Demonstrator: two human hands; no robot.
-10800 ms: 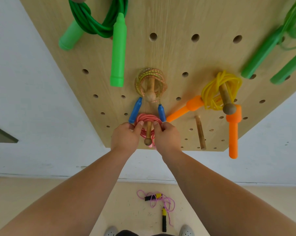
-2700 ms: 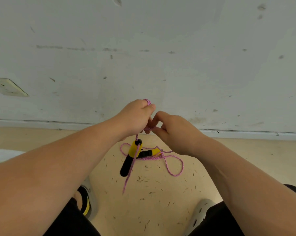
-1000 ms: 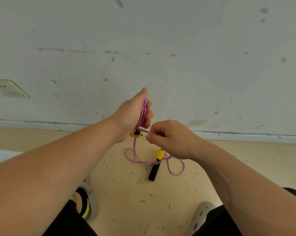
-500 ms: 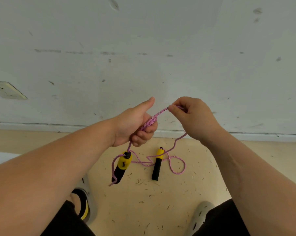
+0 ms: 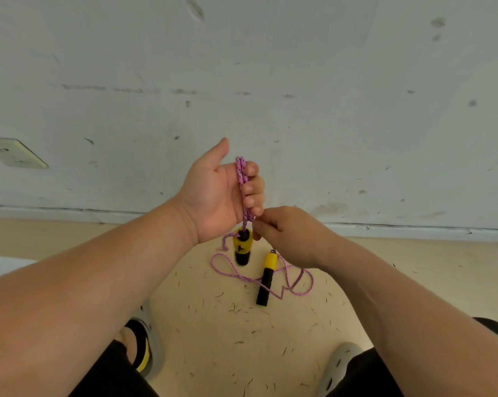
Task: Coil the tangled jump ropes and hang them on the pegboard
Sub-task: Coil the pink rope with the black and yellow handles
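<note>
Now we are winding the pink jump rope (image 5: 243, 179) into a coil, and the work sits between our two grips. Nearest us, the right hand (image 5: 288, 233) is pinched closed on the strand just below the left hand's (image 5: 216, 196) little finger, feeding the next turn. Directly above that pinch, the left hand is curled around a few upright passes of rope, thumb lifted clear, fingers (image 5: 253, 193) clamping the bundle against the palm. One yellow-and-black handle (image 5: 243, 246) hangs just under this grip, with a short loose end beside it.

To do this well, we judge, each new turn should lie flat beside the others, of matching length, with the left grip easing only enough to admit it. Our right hand ought to slide along the strand, letting twists run out rather than trapping them.

Farther off, beyond and below both grips, the slack lies on the floor (image 5: 213, 325) in loose loops around the second handle (image 5: 266, 277). Those loops cross, so we draw slowly. No pegboard is in view.
</note>
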